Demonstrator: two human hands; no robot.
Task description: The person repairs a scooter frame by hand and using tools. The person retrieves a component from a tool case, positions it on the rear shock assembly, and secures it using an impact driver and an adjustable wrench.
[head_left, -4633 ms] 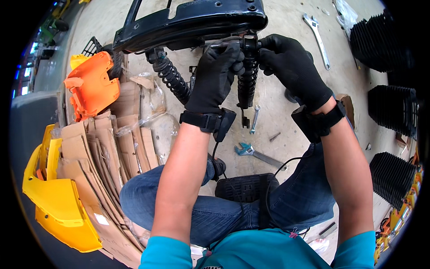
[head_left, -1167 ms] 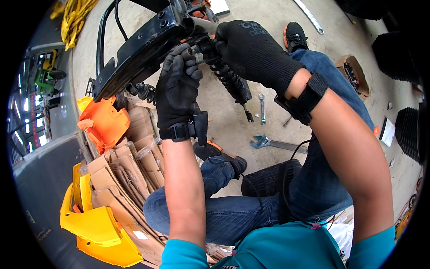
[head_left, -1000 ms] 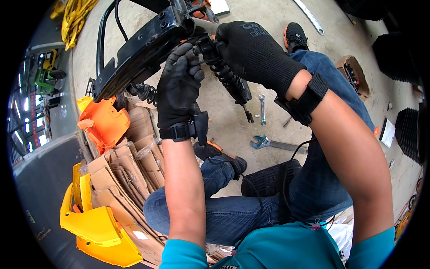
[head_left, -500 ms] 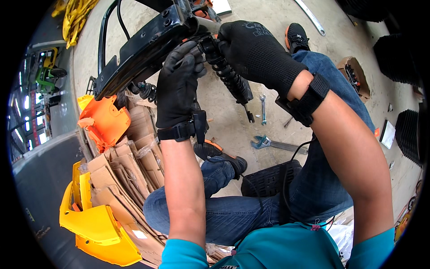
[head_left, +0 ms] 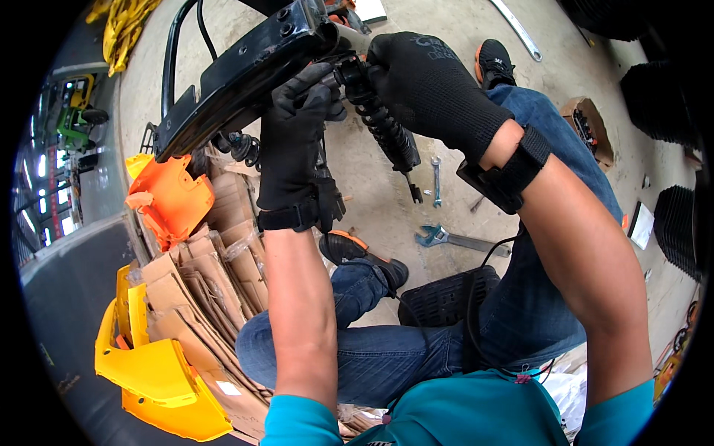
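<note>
A black coil-spring shock absorber (head_left: 383,128) hangs at a slant below the end of a black metal frame (head_left: 242,74). My left hand (head_left: 292,149), in a black glove, is at the left side of the shock's upper end. Its fingers are bent and pressed together, and what lies between them cannot be made out. On the other side of that upper end is my gloved right hand (head_left: 442,93), its fingers curled closed against the mount. Whatever it grips is hidden behind the glove. A second coil spring (head_left: 244,150) shows beneath the frame, left of my left wrist.
On the floor lie an adjustable wrench (head_left: 457,239), a small spanner (head_left: 436,182) and a long spanner (head_left: 518,30). A black crate (head_left: 446,297) sits between my legs. Flattened cardboard (head_left: 201,297), orange panels (head_left: 175,197) and yellow panels (head_left: 160,372) are at left; an open box (head_left: 591,134) is at right.
My left fingers have shifted and bent closer around the left side of the shock's upper end. My right hand stays almost in place. The whole view has shifted slightly.
</note>
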